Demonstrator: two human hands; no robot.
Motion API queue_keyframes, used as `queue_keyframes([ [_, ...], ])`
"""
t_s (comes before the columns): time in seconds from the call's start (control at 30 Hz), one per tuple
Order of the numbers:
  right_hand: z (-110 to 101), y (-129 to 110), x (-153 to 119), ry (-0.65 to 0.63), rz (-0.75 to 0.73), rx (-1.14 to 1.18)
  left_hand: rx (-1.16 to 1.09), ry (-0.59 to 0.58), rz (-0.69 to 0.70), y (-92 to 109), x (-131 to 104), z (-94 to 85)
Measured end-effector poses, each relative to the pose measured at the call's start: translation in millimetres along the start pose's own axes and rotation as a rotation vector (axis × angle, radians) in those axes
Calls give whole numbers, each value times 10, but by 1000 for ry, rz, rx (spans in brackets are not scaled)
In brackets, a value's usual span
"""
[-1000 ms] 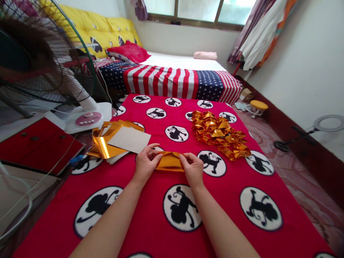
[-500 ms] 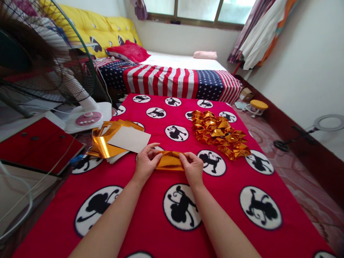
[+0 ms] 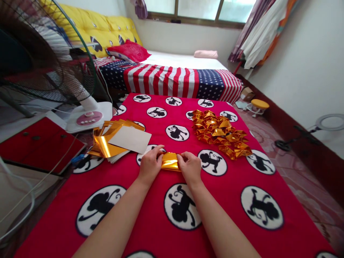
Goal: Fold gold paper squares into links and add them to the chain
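Between my two hands a sheet of gold foil paper (image 3: 170, 161), folded into a narrow strip, lies low over the red cloth. My left hand (image 3: 152, 163) grips its left end, fingers curled in. At the right end, my right hand (image 3: 190, 165) pinches the strip between thumb and fingers. Just beyond my left hand is a loose stack of gold foil sheets (image 3: 103, 145), with a pale sheet (image 3: 130, 138) face up on top. Folded gold paper ingots (image 3: 217, 132) sit in a cluster to the right, past my right hand.
The red cloth (image 3: 215, 211) with monkey prints covers the surface before me. A fan (image 3: 88, 107) stands at the left edge. Farther back is a bed with a striped cover (image 3: 172, 80). A yellow stool (image 3: 259, 104) and a ring light (image 3: 330, 122) are on the right.
My left hand has shifted right, closer to my right hand. The visible strip of gold paper looks shorter and flatter, with a bright shine on its face.
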State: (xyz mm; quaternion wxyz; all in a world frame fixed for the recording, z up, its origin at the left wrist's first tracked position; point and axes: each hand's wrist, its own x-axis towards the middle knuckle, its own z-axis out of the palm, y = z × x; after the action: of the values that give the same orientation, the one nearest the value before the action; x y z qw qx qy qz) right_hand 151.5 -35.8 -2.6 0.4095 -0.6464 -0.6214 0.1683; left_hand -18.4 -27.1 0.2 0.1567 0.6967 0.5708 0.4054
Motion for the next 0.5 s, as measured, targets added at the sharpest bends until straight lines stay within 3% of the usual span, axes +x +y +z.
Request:
queue_keyframes([
  [0.23,10,-34,4,-12,-5,-170,275,-61,107,26,-21,10],
  [0.5,-13,-97,-3,18,-23,-214,356,-43,180,112,6,-35],
])
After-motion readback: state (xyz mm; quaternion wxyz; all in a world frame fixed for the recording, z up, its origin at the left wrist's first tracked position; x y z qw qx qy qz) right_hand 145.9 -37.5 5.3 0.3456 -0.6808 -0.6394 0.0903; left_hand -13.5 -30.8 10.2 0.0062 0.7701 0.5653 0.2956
